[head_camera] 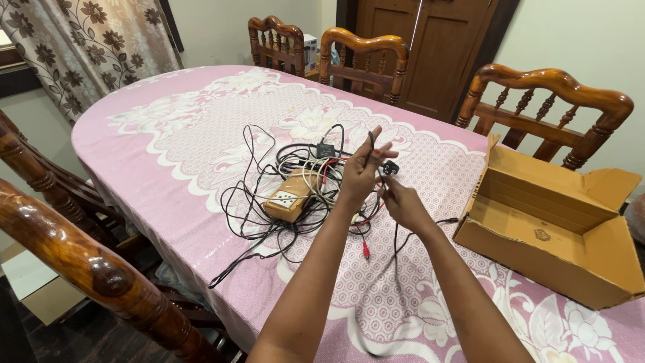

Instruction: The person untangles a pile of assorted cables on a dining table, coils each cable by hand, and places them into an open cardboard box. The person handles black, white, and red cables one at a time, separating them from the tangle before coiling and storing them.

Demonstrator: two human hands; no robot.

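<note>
An open brown cardboard box [557, 232], its flaps spread wide, was set on the pink floral tablecloth [168, 134] to the right of the tangled pile of black and white cables [295, 188]. A small tan rectangular adapter block [287, 199] with a pale label patch on top was seen lying within that pile. Just right of the pile, a thin black cable [371, 144] was pinched between thumb and fingers of the raised left hand [359, 176], the other fingers extended upward. The same cable was gripped lower down by the right hand [402, 202], fingers curled closed (its black plug [390, 167] stood between both hands).
</note>
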